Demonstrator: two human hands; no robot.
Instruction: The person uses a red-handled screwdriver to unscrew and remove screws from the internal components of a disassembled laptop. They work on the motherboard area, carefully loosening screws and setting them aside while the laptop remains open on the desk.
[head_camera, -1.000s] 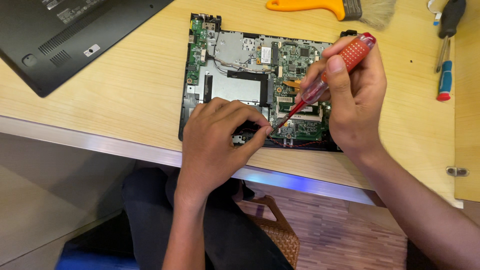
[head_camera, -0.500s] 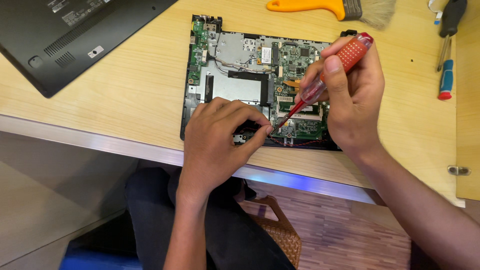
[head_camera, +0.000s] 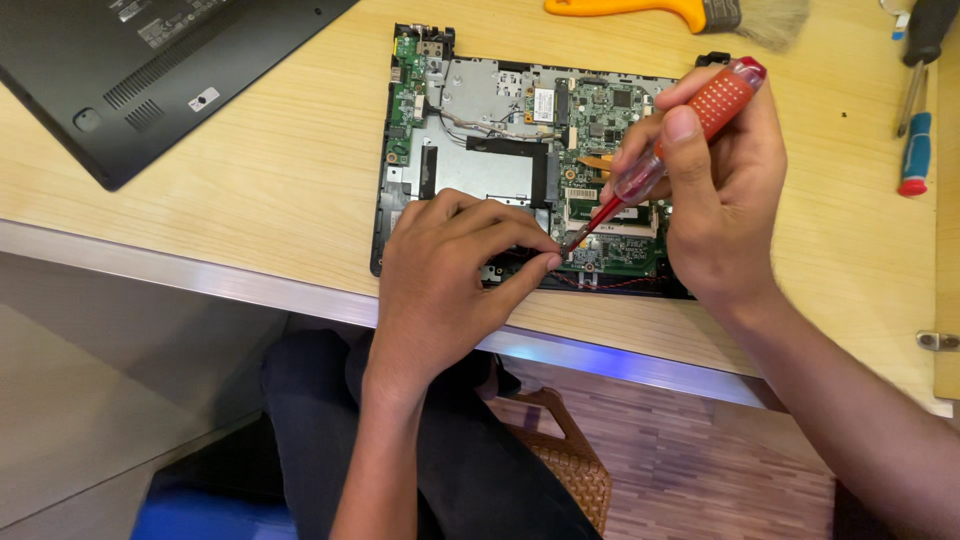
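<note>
On the wooden table (head_camera: 250, 180), opened laptop base (head_camera: 500, 170), right hand (head_camera: 730, 200) gripping red screwdriver (head_camera: 670, 150), left hand (head_camera: 450, 280) apparently pinching its tip

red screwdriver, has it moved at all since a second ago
No. The red screwdriver keeps its slant in the right hand, tip at the same spot on the open laptop board, beside the left hand.

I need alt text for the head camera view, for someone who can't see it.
A right hand holds a red screwdriver tip-down on an opened laptop's circuit board, while the left hand pinches beside the tip. A black cover lies on the wooden table.
</note>
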